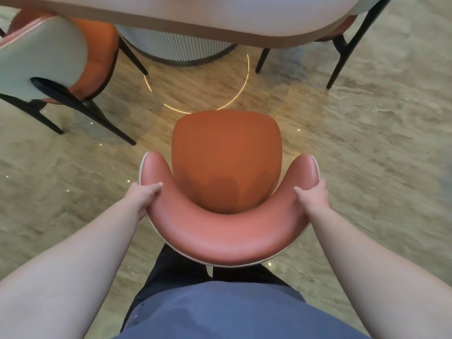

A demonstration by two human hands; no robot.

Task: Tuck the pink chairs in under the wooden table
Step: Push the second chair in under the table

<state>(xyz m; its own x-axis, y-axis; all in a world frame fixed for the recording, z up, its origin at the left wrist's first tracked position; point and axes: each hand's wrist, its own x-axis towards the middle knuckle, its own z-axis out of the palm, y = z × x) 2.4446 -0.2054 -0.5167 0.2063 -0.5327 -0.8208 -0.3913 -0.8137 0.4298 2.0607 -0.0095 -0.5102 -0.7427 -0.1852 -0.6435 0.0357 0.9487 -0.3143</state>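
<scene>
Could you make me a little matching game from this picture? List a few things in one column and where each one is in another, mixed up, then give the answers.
Things:
1. middle chair
2. left chair
3. table base
4. floor

Places or states:
A. fluted, pale, standing beneath the tabletop
B. its backrest gripped by both hands, seat facing the table and not yet under it
C. glossy, mirroring a glowing ring of light
D. at the frame's left side, seat partly under the table edge

Pairs: 1-B, 2-D, 3-A, 4-C

The left hand and right hand grip the backrest ends.
</scene>
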